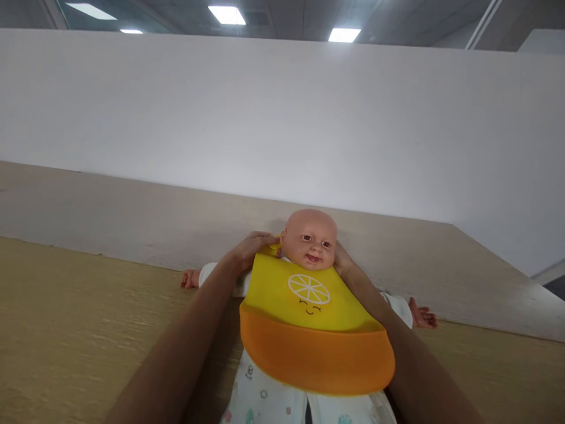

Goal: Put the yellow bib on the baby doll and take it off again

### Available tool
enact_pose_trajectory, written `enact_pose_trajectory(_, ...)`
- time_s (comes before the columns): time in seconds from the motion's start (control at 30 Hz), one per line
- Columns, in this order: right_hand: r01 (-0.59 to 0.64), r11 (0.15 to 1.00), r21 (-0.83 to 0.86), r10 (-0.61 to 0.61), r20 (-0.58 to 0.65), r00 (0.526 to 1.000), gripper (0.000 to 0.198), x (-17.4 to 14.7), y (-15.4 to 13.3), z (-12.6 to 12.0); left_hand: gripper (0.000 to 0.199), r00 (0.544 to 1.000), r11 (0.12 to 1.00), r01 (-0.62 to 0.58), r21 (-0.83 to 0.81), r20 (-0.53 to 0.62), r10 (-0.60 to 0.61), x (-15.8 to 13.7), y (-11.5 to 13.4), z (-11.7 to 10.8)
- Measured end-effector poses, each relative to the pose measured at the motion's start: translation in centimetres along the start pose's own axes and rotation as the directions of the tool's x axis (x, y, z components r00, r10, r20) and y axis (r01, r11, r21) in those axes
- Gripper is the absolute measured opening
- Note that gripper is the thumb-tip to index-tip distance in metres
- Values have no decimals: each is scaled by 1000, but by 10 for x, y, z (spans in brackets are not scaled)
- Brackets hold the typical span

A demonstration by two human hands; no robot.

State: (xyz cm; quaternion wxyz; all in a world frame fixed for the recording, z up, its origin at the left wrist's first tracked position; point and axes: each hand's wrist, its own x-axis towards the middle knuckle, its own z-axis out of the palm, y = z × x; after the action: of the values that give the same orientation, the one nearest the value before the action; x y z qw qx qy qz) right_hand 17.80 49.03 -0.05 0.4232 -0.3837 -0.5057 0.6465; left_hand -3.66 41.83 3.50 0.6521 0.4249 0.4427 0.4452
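The left hand [253, 246] is curling its fingers around the yellow bib's [304, 306] neck strap beside the doll's [309, 238] ear. The doll is lying on its back on the desk [66, 306], wearing the bib. The right hand [341, 259] is reaching behind the doll's neck; its grip cannot be told.

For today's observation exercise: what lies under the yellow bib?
The yellow bib covers the doll's chest; white patterned clothing shows below. Both hands reach behind the neck; the fastening is hidden.
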Motion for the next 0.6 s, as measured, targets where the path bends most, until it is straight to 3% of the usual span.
enact_pose_trajectory(0.1,-40,998,44,39,24,999,27,1,1,0,28,999,993,22,116,-32,-18,0,0,-2)
enact_pose_trajectory(0.2,-103,993,54,100,63,993,25,-1,1,1,33,987,938,1,345,-148,54,2,-1,-6)
enact_pose_trajectory(0.37,-141,990,20,140,26,990,23,-5,-4,5,46,941,679,-4,734,-227,252,3,1,-9)
enact_pose_trajectory(0.5,-179,980,87,174,63,983,25,-4,-3,5,39,919,541,-4,841,-211,335,6,5,-10)
enact_pose_trajectory(0.6,-116,993,23,114,61,992,29,0,1,2,40,941,581,-41,813,-163,295,5,4,-14)
